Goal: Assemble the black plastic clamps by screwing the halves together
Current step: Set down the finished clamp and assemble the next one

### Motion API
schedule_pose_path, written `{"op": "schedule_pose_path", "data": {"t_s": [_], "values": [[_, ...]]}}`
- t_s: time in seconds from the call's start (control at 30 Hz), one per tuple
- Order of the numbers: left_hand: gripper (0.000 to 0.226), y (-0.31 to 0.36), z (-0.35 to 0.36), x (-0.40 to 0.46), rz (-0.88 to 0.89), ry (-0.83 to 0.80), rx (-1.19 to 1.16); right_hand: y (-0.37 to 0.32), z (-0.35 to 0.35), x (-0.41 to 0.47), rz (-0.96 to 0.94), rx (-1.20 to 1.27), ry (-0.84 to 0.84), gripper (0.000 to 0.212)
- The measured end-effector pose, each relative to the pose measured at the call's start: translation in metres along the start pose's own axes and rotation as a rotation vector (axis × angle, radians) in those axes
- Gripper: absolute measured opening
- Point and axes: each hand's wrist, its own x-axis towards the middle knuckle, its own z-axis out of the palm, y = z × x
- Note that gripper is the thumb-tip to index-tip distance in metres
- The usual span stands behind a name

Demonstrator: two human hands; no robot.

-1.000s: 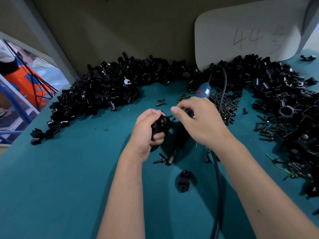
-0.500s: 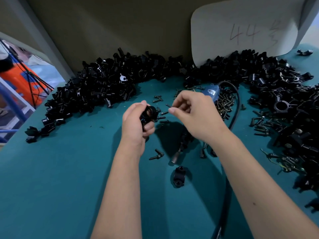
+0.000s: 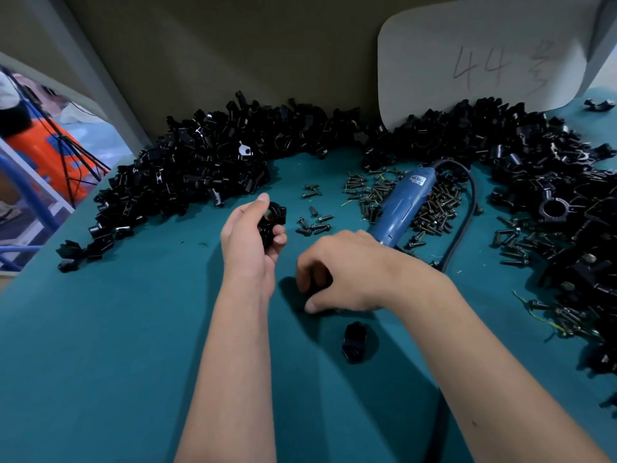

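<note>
— What's in my left hand (image 3: 248, 235)?

— I see it closed around a black clamp (image 3: 272, 222), held up above the teal table (image 3: 100, 345), centre of frame.

— And my right hand (image 3: 344, 272)?

— It's lower, palm down, fingers curled onto something dark on the table; I can't tell what, or whether it's gripped.

— Open room?

— The lower left of the frame is bare. One loose clamp piece (image 3: 355, 340) lies just below the right hand. The blue electric screwdriver (image 3: 400, 205) rests on scattered screws (image 3: 434, 208) upper right; heaps of clamp parts (image 3: 200, 172) line the back wall and right edge.
</note>
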Motion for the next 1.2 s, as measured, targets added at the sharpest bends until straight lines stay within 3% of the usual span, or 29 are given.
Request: {"op": "schedule_pose_path", "data": {"t_s": [0.17,0.23,0.3,0.47,0.57,0.87,1.03,1.2], "values": [[0.019,0.001,-0.004,0.002,-0.049,0.011,0.013,-0.003,0.003,0.001,-0.040,0.026,-0.092,0.013],[0.014,0.000,-0.004,0.002,-0.066,-0.021,0.033,0.001,-0.001,-0.001,-0.054,0.131,-0.057,0.008],[0.013,0.000,-0.004,0.002,-0.080,-0.078,0.066,0.014,-0.011,-0.006,-0.044,0.332,0.095,0.005],[0.017,-0.002,-0.001,-0.001,-0.060,-0.263,0.138,0.060,-0.023,-0.019,0.115,0.728,0.671,0.007],[0.020,-0.003,0.002,-0.003,-0.040,-0.345,0.187,0.069,-0.017,-0.016,0.155,0.822,0.812,0.014],[0.023,-0.007,0.009,-0.008,-0.029,-0.457,0.262,0.057,-0.006,-0.004,0.002,0.928,0.667,0.011],[0.039,-0.008,0.011,-0.011,-0.035,-0.502,0.236,0.058,-0.004,-0.003,-0.031,0.900,0.609,0.010],[0.027,-0.008,0.009,-0.010,-0.061,-0.570,0.194,0.059,-0.005,-0.004,-0.053,0.913,0.588,0.008]]}}
